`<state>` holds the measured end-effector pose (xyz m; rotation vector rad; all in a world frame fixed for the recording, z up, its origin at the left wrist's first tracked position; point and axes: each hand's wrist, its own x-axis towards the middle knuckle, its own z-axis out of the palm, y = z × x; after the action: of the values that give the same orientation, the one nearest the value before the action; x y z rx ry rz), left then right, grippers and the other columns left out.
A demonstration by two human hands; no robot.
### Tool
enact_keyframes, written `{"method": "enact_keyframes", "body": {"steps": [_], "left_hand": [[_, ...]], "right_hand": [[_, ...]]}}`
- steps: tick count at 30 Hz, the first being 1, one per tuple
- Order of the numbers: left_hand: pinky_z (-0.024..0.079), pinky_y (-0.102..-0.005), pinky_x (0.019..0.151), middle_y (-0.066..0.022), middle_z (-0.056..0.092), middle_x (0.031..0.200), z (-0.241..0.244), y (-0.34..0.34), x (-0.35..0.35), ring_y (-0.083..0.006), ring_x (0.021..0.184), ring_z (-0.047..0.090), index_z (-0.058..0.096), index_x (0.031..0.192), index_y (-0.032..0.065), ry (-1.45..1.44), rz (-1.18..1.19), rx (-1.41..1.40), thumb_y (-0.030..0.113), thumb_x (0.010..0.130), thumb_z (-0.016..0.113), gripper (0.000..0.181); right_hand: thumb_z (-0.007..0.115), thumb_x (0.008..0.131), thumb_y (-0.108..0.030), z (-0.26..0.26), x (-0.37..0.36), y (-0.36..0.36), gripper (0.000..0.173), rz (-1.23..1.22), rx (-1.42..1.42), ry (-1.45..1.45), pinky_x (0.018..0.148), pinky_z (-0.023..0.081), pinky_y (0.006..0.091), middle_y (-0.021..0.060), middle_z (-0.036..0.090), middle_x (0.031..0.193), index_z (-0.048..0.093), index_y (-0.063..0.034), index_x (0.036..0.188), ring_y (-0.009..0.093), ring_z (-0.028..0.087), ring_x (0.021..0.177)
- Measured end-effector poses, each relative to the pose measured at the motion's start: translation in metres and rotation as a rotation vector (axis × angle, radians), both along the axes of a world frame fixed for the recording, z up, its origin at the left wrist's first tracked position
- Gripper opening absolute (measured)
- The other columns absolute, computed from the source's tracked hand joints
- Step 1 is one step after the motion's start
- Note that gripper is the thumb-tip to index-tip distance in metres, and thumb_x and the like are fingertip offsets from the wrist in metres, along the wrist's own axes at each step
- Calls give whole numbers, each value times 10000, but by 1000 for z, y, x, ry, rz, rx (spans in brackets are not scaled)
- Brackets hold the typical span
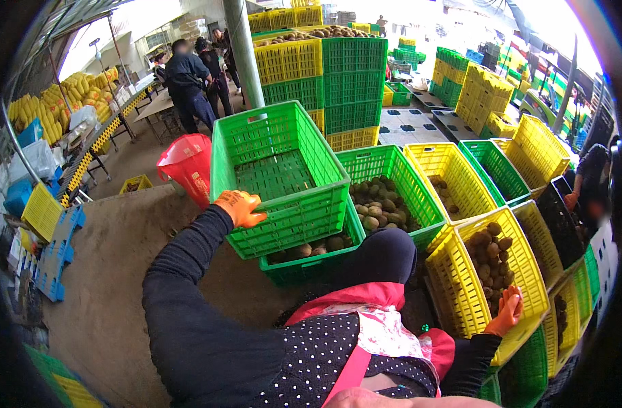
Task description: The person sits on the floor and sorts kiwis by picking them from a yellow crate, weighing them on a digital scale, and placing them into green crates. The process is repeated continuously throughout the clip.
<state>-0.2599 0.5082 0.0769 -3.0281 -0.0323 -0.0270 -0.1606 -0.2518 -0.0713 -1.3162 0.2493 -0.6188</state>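
Note:
My left hand (241, 208), in an orange rubber glove, is closed on the near rim of an empty green plastic crate (285, 224). That crate sits tilted over a second green crate (311, 265) holding brown round fruit that look like kiwis. At the right, my right hand (505, 310), in the same kind of glove, is at the near inner side of a yellow plastic crate (453, 285); its fingers are slightly apart and no fruit shows in them. Brown fruit (489, 255) lie in that yellow crate, beside the hand.
A green crate of fruit (392, 158) and a yellow crate (433, 153) stand ahead. Behind rise stacked crates (354, 76) and a metal post (243, 51). A red bag (188, 163) stands left of the tilted crate. A person (591, 173) bends at far right; others stand back left.

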Motion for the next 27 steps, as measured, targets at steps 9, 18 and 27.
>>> {"method": "enact_keyframes", "body": {"steps": [9, 18, 27], "left_hand": [[505, -562, 658, -206, 663, 756, 3, -52, 1, -431, 750, 665, 634, 841, 64, 65, -153, -81, 563, 890, 627, 501], [480, -542, 602, -181, 624, 686, -1, -64, 6, -414, 682, 649, 586, 740, 75, -97, -185, -194, 481, 864, 709, 442], [502, -528, 619, -169, 663, 724, -7, -41, 3, -400, 726, 668, 604, 794, 90, -83, -138, -71, 476, 851, 742, 413]], "right_hand": [[574, 1049, -358, 2, 0, 10, 420, -32, -55, 39, 1022, 442, 349, 69, 667, 1341, 618, -90, 1369, 209, 631, 1211], [542, 1063, -297, 4, 0, 9, 389, -50, -92, 74, 1010, 472, 369, 123, 680, 1318, 611, -54, 1359, 241, 659, 1167], [622, 1019, -319, 29, -7, 35, 400, -17, -89, 52, 978, 488, 332, 111, 696, 1283, 650, -56, 1318, 217, 665, 1138]]}}
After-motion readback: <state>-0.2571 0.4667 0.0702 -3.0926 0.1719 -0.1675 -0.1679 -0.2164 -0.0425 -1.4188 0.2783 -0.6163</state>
